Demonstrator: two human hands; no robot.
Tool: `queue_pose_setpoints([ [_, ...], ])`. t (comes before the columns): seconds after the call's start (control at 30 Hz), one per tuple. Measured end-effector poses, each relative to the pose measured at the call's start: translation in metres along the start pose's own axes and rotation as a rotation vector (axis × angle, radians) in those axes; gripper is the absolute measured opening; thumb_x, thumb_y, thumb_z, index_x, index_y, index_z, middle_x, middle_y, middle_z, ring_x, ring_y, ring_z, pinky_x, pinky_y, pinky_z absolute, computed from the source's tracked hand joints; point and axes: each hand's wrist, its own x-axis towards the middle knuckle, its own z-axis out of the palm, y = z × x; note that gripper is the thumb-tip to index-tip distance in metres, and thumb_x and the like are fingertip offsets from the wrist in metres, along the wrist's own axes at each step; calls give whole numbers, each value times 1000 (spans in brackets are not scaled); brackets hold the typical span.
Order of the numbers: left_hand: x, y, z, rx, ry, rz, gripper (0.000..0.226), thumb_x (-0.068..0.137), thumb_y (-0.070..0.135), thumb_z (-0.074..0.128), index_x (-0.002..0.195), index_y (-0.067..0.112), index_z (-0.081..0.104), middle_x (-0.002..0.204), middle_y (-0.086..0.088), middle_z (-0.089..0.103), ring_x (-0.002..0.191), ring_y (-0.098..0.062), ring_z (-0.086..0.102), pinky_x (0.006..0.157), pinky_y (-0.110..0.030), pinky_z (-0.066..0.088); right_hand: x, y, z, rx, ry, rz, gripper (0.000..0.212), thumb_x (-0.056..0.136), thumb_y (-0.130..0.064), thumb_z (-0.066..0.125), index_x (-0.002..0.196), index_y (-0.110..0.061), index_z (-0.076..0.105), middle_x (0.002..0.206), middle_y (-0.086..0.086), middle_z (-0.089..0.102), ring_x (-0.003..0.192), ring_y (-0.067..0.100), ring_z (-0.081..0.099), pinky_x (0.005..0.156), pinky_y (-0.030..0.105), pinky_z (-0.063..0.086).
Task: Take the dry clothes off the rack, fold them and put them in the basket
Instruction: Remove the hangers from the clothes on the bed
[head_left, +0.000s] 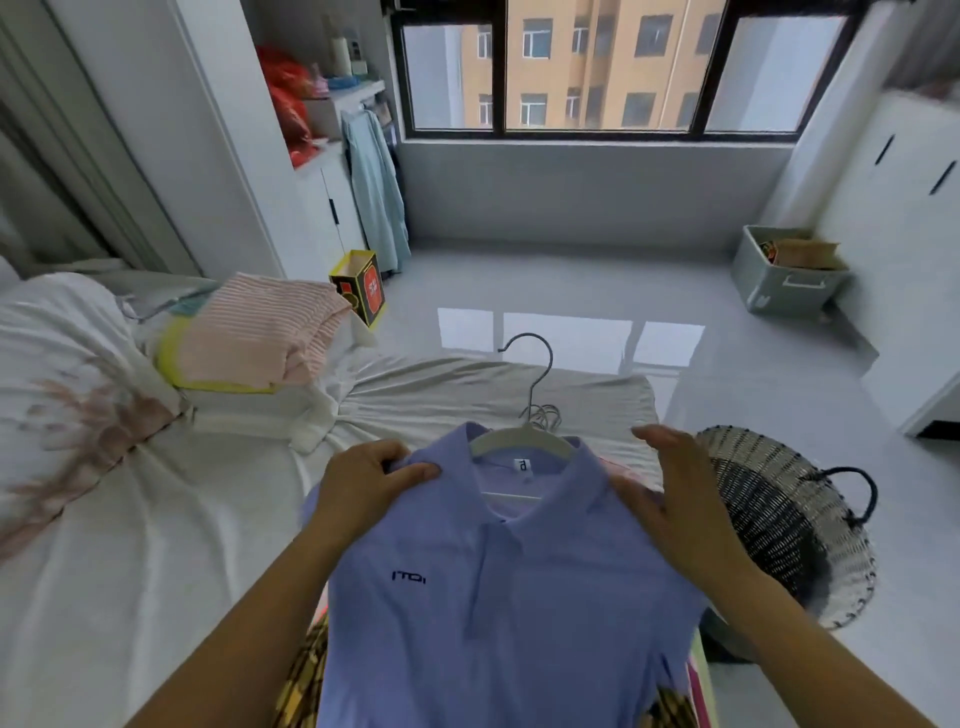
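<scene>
- Head view: the polo shirt (498, 597) lies face up on the bed (156, 571), near its right edge, with a hanger (524, 441) inside the collar.
- The left hand (363, 483) pinches the shoulder cloth on its side. The right hand (670, 483) is released, fingers spread, thumb on the other shoulder.
- Best to ease one shoulder off at a time, so the collar is not stretched.
- The shirt is a soft, limp lavender knit. The hanger is rigid and pale, with a thin wire hook.
- The basket (779, 519) is round and woven, and stands just beside the bed's right edge.
</scene>
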Motion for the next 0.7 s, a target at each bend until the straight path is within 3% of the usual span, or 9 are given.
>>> queue_pose_setpoints([
  [0.07,-18,22,-11,65,47,-4,54,60,61,58,50,19,26,44,8,39,49,-7,40,50,-20,29,-4,-38,0,-5,98,-170,42,96,-48,33,115,-14,49,117,7,54,107,22,48,93,28,34],
  [0.17,-44,41,-24,91,95,7,54,58,65,53,50,19,25,44,10,40,51,-5,42,54,-19,32,-9,-84,6,27,80,-320,34,95,-44,38,112,-17,50,119,0,48,110,19,47,93,29,36],
  [0.27,-58,39,-41,51,96,49,55,61,63,58,51,19,26,44,8,37,49,-6,39,51,-20,29,-4,-111,0,195,110,-54,47,83,-43,61,114,-11,49,112,5,50,108,21,48,90,28,38],
  [0.33,-59,31,-51,23,95,70,52,66,52,64,52,17,28,45,5,35,48,-7,37,50,-20,27,4,-122,-4,108,-133,113,37,83,-33,67,110,-11,53,97,-1,53,97,26,54,78,30,40],
  [0.37,-58,25,-56,11,95,78,51,66,51,64,52,16,30,46,4,33,48,-8,36,49,-19,26,6,-127,-2,37,-279,137,28,85,-31,64,105,-14,54,89,-3,54,89,26,56,72,30,38],
  [0.43,-55,8,-68,-26,77,87,53,62,57,62,53,14,33,46,3,31,47,-7,35,49,-19,26,11,-138,5,45,-367,143,9,90,-27,59,90,-20,53,75,-3,53,73,21,53,63,29,34],
  [0.53,-45,-23,-95,-37,-8,137,50,60,67,51,54,19,38,49,9,41,51,-6,41,51,-18,29,24,-162,24,142,-374,147,27,90,-18,59,68,-30,47,61,-8,48,57,3,43,57,22,31],
  [0.63,-27,-48,-117,26,-143,243,41,65,66,40,60,26,42,57,11,48,60,0,47,55,-16,30,44,-198,58,184,-399,143,19,88,-15,61,71,-14,54,57,-8,45,54,2,42,58,25,30],
  [0.7,-13,-66,-127,17,-140,295,31,69,63,37,60,34,39,56,11,46,63,3,47,56,-15,29,62,-219,81,162,-392,127,16,88,-15,62,73,-10,56,56,-8,46,54,1,44,57,23,30],
])
